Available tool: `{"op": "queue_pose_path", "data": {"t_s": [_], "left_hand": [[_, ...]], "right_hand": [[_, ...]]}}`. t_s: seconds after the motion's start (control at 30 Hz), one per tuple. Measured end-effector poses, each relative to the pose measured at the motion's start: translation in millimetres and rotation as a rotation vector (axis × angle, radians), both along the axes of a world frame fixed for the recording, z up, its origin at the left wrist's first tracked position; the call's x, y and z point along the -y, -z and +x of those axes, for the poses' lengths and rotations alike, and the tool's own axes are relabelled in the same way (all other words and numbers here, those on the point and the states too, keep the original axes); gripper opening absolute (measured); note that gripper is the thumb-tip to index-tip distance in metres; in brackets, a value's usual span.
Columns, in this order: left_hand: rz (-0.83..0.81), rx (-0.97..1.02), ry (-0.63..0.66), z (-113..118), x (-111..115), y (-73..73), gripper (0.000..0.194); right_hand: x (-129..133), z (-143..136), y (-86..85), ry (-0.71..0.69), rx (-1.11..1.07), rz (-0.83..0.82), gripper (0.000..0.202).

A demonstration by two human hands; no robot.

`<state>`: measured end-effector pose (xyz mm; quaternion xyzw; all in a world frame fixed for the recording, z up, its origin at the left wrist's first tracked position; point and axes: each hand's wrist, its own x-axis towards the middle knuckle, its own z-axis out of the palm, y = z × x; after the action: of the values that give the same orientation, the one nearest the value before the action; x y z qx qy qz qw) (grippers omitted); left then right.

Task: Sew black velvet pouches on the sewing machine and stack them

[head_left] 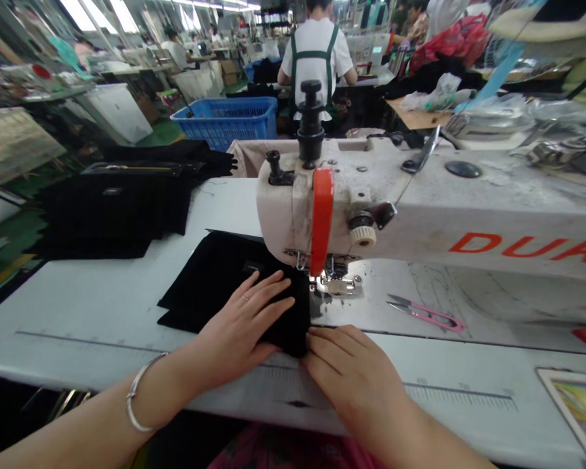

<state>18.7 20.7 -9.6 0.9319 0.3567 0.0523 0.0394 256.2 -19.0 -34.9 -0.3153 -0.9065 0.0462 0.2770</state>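
Black fabric [215,277] in layers, with a small dark label, lies on the white machine table, its right edge beside the needle area of the sewing machine [288,215]. My left hand [241,326] rests flat on the fabric with its fingers spread; a ring and a bangle show on it. At the fabric's near right corner is my right hand [354,368], its fingers together and pinching the edge. The machine's presser foot [339,286] is lit and stands just right of the fabric.
Pink-handled thread snips [427,314] lie on the machine bed to the right. A pile of black pieces [112,202] is at the back left. Beyond the table are a blue basket [229,120] and a person [317,58] facing away.
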Motion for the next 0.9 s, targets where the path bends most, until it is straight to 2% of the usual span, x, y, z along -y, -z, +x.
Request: {"op": "queue_pose_path", "data": {"t_s": [0.07,0.1,0.17,0.23,0.3,0.37,0.43,0.5,0.57,0.63,0.7,0.77,0.83,0.9], "left_hand": [[0.020,0.033,-0.070,-2.3,9.3,0.7,0.084],[0.042,0.043,-0.104,-2.2,12.4,1.8,0.086],[0.107,0.037,-0.149,-2.8,12.4,3.1,0.069],[0.194,0.004,-0.117,-11.0,3.6,-0.5,0.050],[0.274,-0.039,-0.054,-29.8,-8.5,-11.4,0.050],[0.327,-0.072,-0.079,-52.6,-15.3,-28.0,0.057],[0.332,-0.107,-0.166,-67.0,-11.0,-43.8,0.058],[0.272,-0.122,-0.193,-63.4,3.9,-51.8,0.060],[0.165,-0.106,-0.101,-43.0,22.1,-47.8,0.068],[0.115,-0.043,0.016,-16.5,34.6,-33.7,0.057],[0.106,0.029,0.081,3.8,36.9,-17.0,0.041],[0.098,0.121,0.127,12.4,31.0,-5.6,0.035],[0.097,0.270,0.097,12.3,22.9,-3.2,0.032],[0.116,0.421,0.006,10.3,17.5,-7.0,0.029]], "right_hand": [[-0.2,-0.6,0.8,0.019,-0.020,-0.015,0.018],[-1.0,-1.5,0.7,0.032,-0.042,-0.028,0.017],[-3.6,-3.9,-0.1,0.053,-0.103,-0.050,0.014],[-6.3,-5.9,-0.9,0.059,-0.147,-0.057,0.013],[-7.6,-6.5,-0.5,0.056,-0.146,-0.038,0.014],[-6.8,-5.9,1.2,0.051,-0.119,-0.031,0.013],[-4.2,-5.0,2.9,0.042,-0.097,-0.044,0.010],[0.0,-4.5,3.5,0.032,-0.087,-0.051,0.008],[5.2,-4.4,2.2,0.047,-0.085,-0.064,0.007],[10.6,-4.1,0.1,0.071,-0.087,-0.096,0.009],[15.1,-3.1,-1.2,0.076,-0.100,-0.139,0.012],[18.0,-1.6,-0.7,0.060,-0.132,-0.153,0.016],[19.1,-0.4,0.9,0.046,-0.160,-0.148,0.018],[19.1,0.0,2.2,0.044,-0.173,-0.140,0.019]]}}
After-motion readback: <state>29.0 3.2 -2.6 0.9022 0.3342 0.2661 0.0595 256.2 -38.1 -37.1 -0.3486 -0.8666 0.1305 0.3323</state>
